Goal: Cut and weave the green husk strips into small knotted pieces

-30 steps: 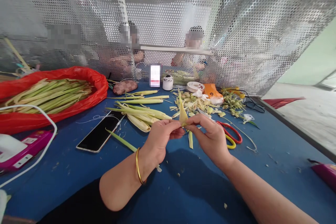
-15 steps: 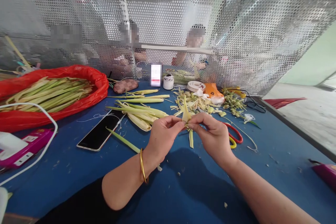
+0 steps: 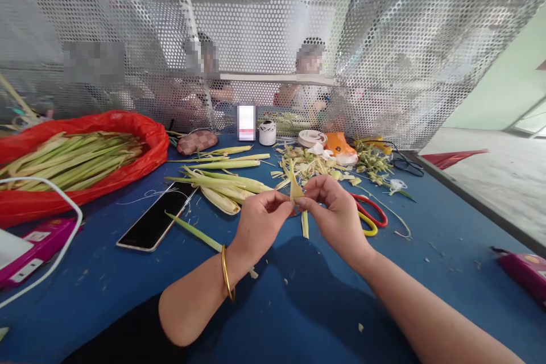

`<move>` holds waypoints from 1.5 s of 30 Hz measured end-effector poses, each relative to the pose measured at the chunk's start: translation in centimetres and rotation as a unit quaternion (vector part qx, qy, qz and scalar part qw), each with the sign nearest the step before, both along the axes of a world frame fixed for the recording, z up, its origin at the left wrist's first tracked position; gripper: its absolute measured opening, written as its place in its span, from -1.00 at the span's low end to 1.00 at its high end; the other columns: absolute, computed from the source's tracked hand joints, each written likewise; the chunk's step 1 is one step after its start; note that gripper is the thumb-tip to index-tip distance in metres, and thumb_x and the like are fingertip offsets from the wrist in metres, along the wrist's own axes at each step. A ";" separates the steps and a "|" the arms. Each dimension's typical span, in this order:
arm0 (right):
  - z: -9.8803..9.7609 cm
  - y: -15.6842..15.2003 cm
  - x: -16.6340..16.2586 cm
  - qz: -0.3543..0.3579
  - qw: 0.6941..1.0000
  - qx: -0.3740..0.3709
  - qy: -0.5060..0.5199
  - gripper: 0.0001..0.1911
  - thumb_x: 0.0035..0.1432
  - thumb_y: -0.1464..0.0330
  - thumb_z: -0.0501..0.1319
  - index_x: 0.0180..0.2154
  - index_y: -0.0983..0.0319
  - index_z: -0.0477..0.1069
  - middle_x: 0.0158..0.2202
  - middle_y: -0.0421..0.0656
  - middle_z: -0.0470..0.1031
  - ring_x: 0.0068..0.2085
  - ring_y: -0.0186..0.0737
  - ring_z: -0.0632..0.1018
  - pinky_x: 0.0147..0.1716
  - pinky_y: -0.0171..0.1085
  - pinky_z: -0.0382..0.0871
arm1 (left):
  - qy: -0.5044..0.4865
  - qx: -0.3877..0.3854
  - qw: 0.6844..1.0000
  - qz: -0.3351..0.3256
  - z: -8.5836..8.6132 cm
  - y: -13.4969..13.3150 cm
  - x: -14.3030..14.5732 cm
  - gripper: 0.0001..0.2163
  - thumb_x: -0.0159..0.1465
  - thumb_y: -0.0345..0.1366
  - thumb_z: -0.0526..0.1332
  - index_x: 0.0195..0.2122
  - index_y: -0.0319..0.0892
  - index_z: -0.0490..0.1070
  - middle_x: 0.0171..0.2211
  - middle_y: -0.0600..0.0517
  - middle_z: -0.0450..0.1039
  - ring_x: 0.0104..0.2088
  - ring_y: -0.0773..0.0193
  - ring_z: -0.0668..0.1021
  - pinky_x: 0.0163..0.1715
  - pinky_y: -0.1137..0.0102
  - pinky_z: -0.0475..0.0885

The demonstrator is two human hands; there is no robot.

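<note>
Between my two hands, above the blue table (image 3: 315, 313), stands a pale yellow-green folded leaf strip (image 3: 295, 186) with a pointed tip. My left hand (image 3: 264, 222), with a gold bangle at the wrist, pinches its lower left side. Thumb and fingers of my right hand (image 3: 335, 210) close on its lower right edge; the fingertips of both hands nearly meet. Scissors with red and yellow handles (image 3: 375, 216) lie partly behind my right hand. Several leaf stalks (image 3: 226, 185) lie beyond my left hand, and a single green stalk (image 3: 194, 228) passes behind my left wrist.
At left are a red bag (image 3: 153, 153) full of long leaves, a black-screened phone (image 3: 156, 219) and a purple power strip (image 3: 42, 250) with a white cable. Leaf scraps (image 3: 302, 162), a thread spool (image 3: 267, 133) and a tape roll (image 3: 312, 137) lie before a perforated metal screen (image 3: 264, 23); people sit behind it.
The view has shifted slightly, so the scene sits a little further left. The fingers of my right hand have lifted a bit at the strip, which both hands keep pinching.
</note>
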State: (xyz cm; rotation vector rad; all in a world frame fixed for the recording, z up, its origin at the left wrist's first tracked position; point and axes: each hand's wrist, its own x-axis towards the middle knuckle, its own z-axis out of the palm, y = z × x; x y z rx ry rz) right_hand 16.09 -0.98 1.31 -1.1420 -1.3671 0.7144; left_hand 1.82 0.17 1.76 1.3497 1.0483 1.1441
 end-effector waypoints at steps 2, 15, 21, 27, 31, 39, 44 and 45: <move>-0.1 0.0 0.1 0.006 0.999 0.017 -0.027 -0.86 0.06 0.38 0.26 -0.40 0.18 0.28 -0.52 -0.31 0.36 -0.49 -0.32 0.47 -0.45 -0.31 0.36 | -0.042 -0.049 0.998 -0.004 0.1 0.1 0.0 -0.86 0.01 -0.28 0.30 -0.62 -0.19 0.45 -0.61 0.09 0.43 -0.48 0.32 0.48 -0.36 0.44 0.39; -0.6 0.3 0.7 0.023 0.978 0.148 -0.146 -0.90 0.14 0.46 0.23 -0.41 0.17 0.46 -0.42 -0.23 0.48 -0.35 -0.27 0.48 -0.31 -0.29 0.36 | -0.176 -0.189 0.965 -0.045 0.0 0.5 -0.4 -0.83 -0.07 -0.33 0.36 -0.44 -0.27 0.53 -0.45 -0.01 0.54 -0.39 0.28 0.55 -0.25 0.36 0.44; -0.4 0.0 0.4 0.009 0.995 0.062 -0.072 -0.92 0.06 0.41 0.29 -0.46 0.20 0.46 -0.48 -0.23 0.49 -0.41 -0.28 0.47 -0.37 -0.29 0.35 | -0.135 -0.095 0.986 -0.012 0.2 0.3 0.0 -0.93 -0.04 -0.34 0.34 -0.56 -0.22 0.51 -0.56 0.08 0.50 -0.45 0.31 0.54 -0.24 0.38 0.46; -0.1 -0.1 0.3 0.007 1.000 -0.004 -0.002 -0.90 0.02 0.41 0.30 -0.40 0.21 0.38 -0.53 -0.28 0.45 -0.48 -0.31 0.48 -0.44 -0.31 0.36 | -0.053 -0.007 0.998 -0.017 -0.3 0.1 0.2 -0.93 0.03 -0.32 0.31 -0.52 -0.19 0.55 -0.51 0.06 0.54 -0.40 0.28 0.55 -0.29 0.42 0.44; -0.5 0.0 0.3 0.020 0.999 0.021 -0.031 -0.91 0.08 0.40 0.28 -0.43 0.21 0.38 -0.51 -0.28 0.42 -0.46 -0.32 0.46 -0.43 -0.32 0.36 | -0.081 -0.076 0.994 0.002 -0.2 0.1 0.1 -0.90 0.01 -0.29 0.31 -0.58 -0.20 0.51 -0.58 0.08 0.48 -0.47 0.33 0.51 -0.32 0.43 0.42; -0.7 0.3 0.7 0.016 0.987 0.103 -0.120 -0.95 0.11 0.45 0.26 -0.39 0.19 0.46 -0.43 -0.25 0.48 -0.38 -0.31 0.46 -0.33 -0.32 0.34 | -0.159 -0.169 0.972 -0.029 -0.2 0.4 -0.2 -0.88 -0.02 -0.28 0.33 -0.52 -0.24 0.52 -0.53 0.03 0.51 -0.42 0.29 0.54 -0.28 0.38 0.44; -0.6 0.3 0.7 0.023 0.988 0.109 -0.105 -0.93 0.10 0.44 0.26 -0.42 0.19 0.46 -0.43 -0.23 0.47 -0.36 -0.28 0.46 -0.31 -0.29 0.35 | -0.168 -0.165 0.972 -0.022 0.0 0.3 0.0 -0.89 -0.06 -0.32 0.35 -0.50 -0.25 0.53 -0.51 0.03 0.52 -0.40 0.28 0.56 -0.24 0.37 0.45; -0.6 0.3 0.6 0.025 0.990 0.106 -0.093 -0.92 0.10 0.44 0.26 -0.43 0.19 0.45 -0.43 -0.23 0.47 -0.35 -0.27 0.46 -0.31 -0.28 0.35 | -0.167 -0.156 0.973 -0.015 0.1 0.3 0.1 -0.90 -0.06 -0.34 0.35 -0.51 -0.25 0.53 -0.52 0.04 0.52 -0.41 0.29 0.56 -0.24 0.37 0.45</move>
